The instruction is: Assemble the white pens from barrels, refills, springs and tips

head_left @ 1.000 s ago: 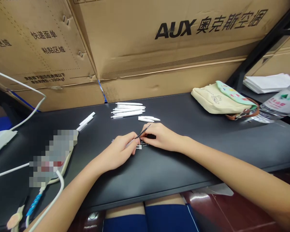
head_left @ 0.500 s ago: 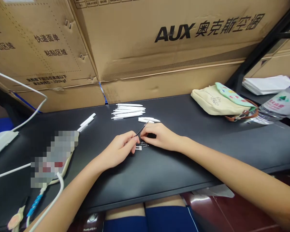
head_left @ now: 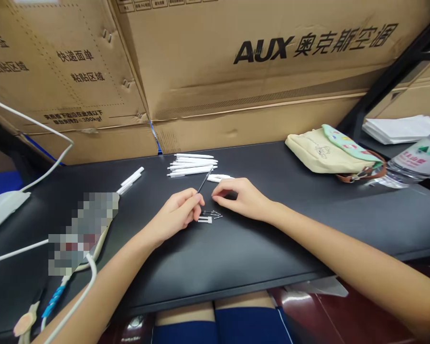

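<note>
A thin dark pen refill slants up and away from my left hand, pinched between its thumb and fingers. Just to the right, my right hand is closed, thumb and fingertips together; whether something tiny sits between them I cannot make out. Below both hands lie several small springs and white clip pieces, partly hidden by my left fingers. White pen barrel parts rest behind my right hand. Several white pens lie in a pile farther back.
More white pen parts lie to the left, by a blurred-out phone-like object with a white cable. A cream pouch and a plastic bottle are at the right. Cardboard boxes stand behind the black table.
My hands have drawn slightly apart. The refill's tip has come away from my right fingertips, and the springs and clip pieces show more fully. The view has shifted slightly.
</note>
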A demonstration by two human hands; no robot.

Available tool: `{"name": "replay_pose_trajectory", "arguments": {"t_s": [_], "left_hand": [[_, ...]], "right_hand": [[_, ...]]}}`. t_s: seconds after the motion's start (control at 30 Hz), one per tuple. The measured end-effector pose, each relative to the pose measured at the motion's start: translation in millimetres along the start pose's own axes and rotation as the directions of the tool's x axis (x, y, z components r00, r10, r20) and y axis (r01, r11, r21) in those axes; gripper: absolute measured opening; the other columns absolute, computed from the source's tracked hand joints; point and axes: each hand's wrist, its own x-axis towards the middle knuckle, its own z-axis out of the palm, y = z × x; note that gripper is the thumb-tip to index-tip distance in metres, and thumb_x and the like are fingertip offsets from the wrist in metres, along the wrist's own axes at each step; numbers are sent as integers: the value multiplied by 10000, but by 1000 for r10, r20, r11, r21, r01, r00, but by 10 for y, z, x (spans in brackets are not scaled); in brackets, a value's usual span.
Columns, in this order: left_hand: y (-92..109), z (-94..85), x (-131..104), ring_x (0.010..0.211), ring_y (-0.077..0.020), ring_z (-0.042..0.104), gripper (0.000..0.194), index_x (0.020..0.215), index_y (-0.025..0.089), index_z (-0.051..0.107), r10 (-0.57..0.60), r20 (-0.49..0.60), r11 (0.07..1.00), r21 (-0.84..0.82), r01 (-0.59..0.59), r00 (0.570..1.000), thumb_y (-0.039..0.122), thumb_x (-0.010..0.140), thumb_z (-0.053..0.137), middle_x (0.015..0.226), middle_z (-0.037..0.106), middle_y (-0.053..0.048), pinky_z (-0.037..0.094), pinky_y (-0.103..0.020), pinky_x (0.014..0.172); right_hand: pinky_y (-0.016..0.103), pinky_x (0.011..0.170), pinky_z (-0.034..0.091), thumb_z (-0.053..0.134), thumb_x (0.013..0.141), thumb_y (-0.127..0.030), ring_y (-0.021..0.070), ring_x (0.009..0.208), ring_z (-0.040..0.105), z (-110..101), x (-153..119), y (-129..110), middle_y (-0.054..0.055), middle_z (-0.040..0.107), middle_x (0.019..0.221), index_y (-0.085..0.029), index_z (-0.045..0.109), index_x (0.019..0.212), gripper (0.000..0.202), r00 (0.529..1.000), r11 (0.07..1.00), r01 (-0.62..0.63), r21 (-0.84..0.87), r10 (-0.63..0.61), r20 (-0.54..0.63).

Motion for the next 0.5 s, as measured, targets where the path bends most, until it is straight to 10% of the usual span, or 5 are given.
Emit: {"name": "replay_pose_trajectory", "arguments": {"t_s": [0.23, 0.5], "left_hand": [[10, -4, -20, 398, -39, 254, 202, 755, 169, 490, -12, -14, 999, -31, 12, 1000, 327, 872, 443, 518, 456, 52, 211, -130, 352], [8, -5, -12, 392, -35, 252, 200, 766, 161, 502, -7, -38, 996, -89, 4, 999, 322, 876, 457, 519, 450, 50, 193, -126, 344]], "right_hand": [[302, 677, 525, 577, 773, -195, 159, 688, 620, -57, 39, 73, 35, 688, 754, -171, 648, 740, 82, 963, 993, -119, 22, 121, -243], [294, 678, 511, 587, 759, -240, 156, 689, 613, -118, 59, 111, 37, 686, 761, -170, 656, 739, 100, 946, 982, -190, 19, 188, -264]]}}
